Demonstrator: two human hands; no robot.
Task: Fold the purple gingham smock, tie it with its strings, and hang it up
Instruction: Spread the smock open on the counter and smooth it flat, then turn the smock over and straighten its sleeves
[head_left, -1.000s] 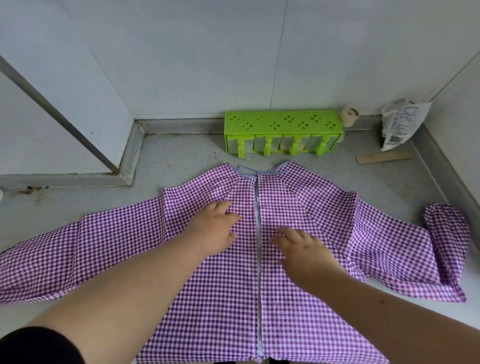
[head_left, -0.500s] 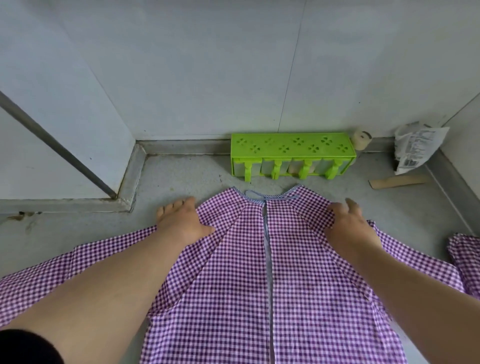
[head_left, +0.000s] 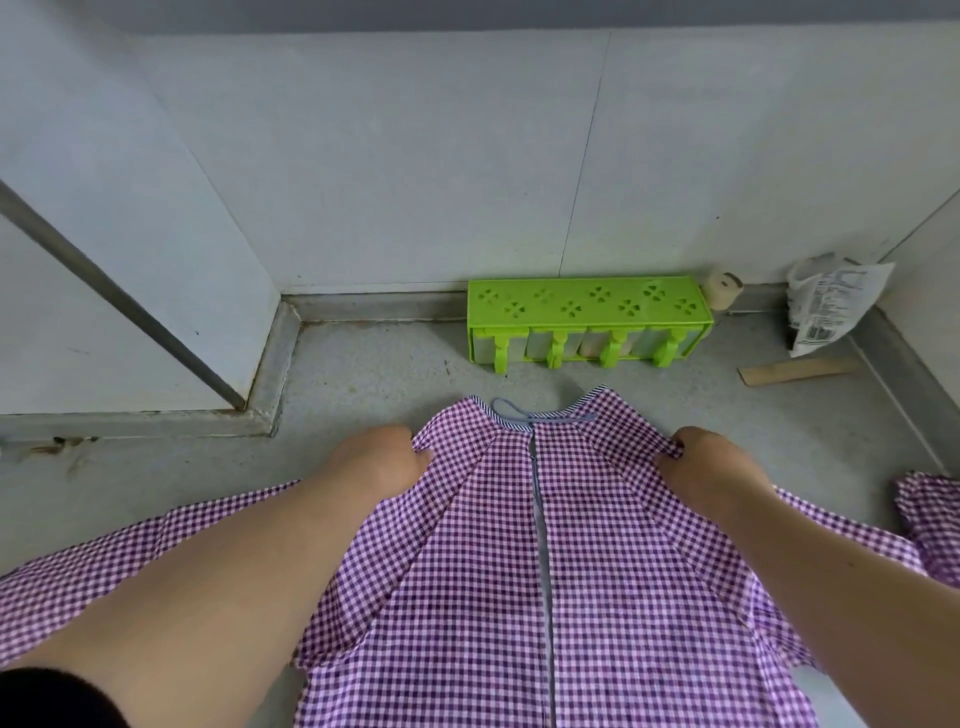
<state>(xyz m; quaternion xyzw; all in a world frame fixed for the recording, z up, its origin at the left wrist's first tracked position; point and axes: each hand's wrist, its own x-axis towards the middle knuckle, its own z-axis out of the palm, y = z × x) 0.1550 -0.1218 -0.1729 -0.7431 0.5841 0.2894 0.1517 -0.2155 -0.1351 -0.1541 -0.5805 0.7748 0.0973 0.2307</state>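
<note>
Pinching the smock (head_left: 540, 571) at both shoulders: your left hand (head_left: 376, 460) and right hand (head_left: 709, 465) each grip a fold. It lies flat mid-floor. Thin, limp cotton; hold seams, not strings (head_left: 524, 414).

Grey floor (head_left: 374, 374), purple gingham smock (head_left: 519, 571), green rack (head_left: 587, 317), wooden strip (head_left: 795, 370), crumpled packet (head_left: 831, 306)

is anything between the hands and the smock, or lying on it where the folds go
Nothing visible. The left hand and right hand each pinch a shoulder of the smock directly. Only the forearms lie across it. The green rack sits beyond the collar, not touching it.
</note>
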